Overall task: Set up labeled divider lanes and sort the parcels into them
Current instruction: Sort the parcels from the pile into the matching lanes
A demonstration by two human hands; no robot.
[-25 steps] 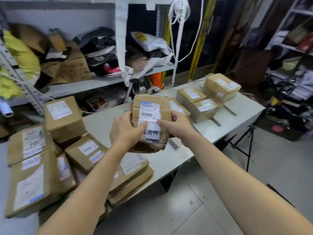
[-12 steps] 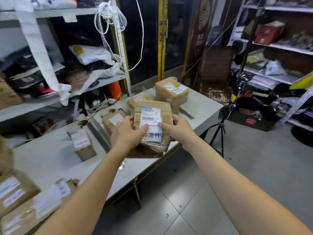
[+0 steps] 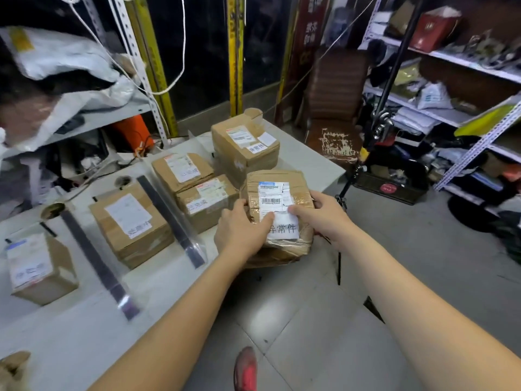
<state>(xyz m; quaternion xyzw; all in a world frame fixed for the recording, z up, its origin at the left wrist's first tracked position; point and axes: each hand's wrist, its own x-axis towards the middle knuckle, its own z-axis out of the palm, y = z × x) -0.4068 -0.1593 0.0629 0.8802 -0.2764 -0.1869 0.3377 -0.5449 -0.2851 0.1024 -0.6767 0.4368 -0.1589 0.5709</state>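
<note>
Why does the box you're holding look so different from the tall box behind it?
The held box is squashed and wrinkly; the tall box has straight sides. The held box is gripped by the left hand and right hand; the tall box stands on the table. The held box is flatter than the tall box. Both are brown cardboard with white labels.

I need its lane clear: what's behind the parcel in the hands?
A tall box and a lower box sit behind the parcel. It hides the tall box's base and the table there.

grey tiled floor; cluttered metal shelving; dark windows
</note>
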